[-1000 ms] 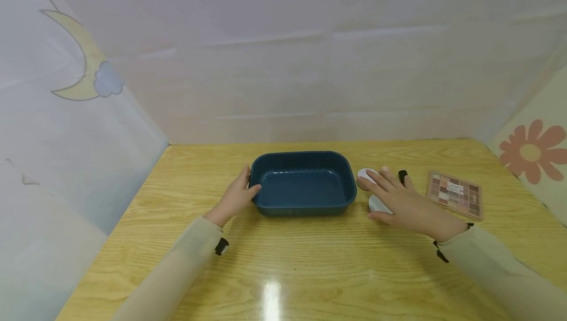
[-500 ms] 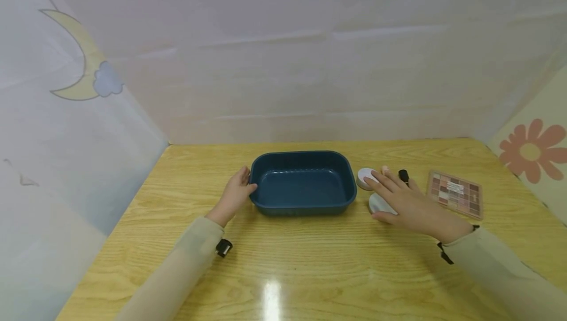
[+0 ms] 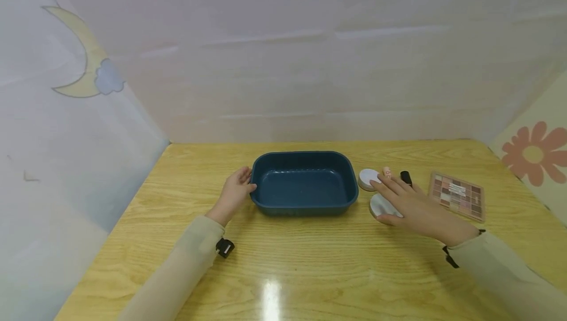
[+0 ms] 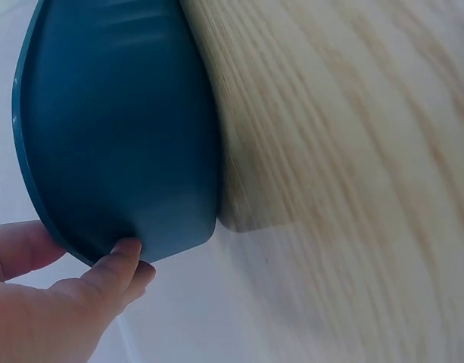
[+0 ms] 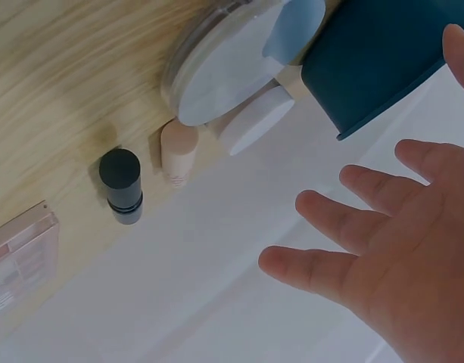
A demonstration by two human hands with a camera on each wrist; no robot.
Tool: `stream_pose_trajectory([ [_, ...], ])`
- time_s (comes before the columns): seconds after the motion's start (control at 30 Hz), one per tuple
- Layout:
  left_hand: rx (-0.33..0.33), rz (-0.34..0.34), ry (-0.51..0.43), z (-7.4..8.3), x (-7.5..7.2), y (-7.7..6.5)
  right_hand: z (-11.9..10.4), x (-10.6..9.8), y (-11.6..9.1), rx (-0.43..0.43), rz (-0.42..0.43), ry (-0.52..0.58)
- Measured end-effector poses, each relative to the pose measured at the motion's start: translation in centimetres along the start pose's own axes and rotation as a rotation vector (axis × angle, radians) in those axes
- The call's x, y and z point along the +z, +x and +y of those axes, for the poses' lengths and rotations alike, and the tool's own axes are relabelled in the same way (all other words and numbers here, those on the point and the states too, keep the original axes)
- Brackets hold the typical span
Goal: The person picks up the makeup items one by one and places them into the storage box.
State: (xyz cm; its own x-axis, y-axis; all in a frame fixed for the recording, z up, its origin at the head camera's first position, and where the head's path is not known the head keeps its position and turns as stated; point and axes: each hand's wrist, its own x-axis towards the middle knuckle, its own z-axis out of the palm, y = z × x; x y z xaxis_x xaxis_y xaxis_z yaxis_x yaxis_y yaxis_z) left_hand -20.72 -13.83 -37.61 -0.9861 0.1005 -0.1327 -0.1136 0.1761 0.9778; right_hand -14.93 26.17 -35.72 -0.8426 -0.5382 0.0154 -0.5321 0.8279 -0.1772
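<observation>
In the head view, my left hand (image 3: 232, 193) is at the left end of a dark teal rectangular bin (image 3: 305, 210), its thumb at the rim. The left wrist view has fingers (image 4: 119, 265) against the outer wall, with another digit at the rim, pinching the bin's edge. My right hand (image 3: 418, 210) hovers palm down with fingers spread, holding nothing. Partly beneath it lies a round white-lidded container (image 3: 382, 206); a smaller white round container (image 3: 368, 178) sits behind. A small pale pink tube (image 3: 387, 171) and a black-capped cylinder (image 3: 405, 178) are just past the fingers.
An eyeshadow palette (image 3: 458, 195) lies flat on the wooden table (image 3: 292, 272), right of my right hand. Printed cloth walls (image 3: 283, 80) rise along the table's back and both sides. The smaller white container stands close to the bin's right end.
My right hand has drawn back slightly to the right, uncovering more of the white containers and the pink tube. My left thumb has slid outward a little at the bin's rim.
</observation>
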Motion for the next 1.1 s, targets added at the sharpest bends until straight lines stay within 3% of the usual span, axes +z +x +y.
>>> stream_pose_trajectory([
  [0.4, 0.003, 0.038, -0.050, -0.02, 0.32, 0.35, 0.63, 0.25, -0.10, 0.015, -0.011, 0.055],
  [1.1, -0.031, 0.084, -0.123, -0.67, 0.55, 0.22, 0.92, 0.97, 0.07, -0.017, -0.009, 0.014],
])
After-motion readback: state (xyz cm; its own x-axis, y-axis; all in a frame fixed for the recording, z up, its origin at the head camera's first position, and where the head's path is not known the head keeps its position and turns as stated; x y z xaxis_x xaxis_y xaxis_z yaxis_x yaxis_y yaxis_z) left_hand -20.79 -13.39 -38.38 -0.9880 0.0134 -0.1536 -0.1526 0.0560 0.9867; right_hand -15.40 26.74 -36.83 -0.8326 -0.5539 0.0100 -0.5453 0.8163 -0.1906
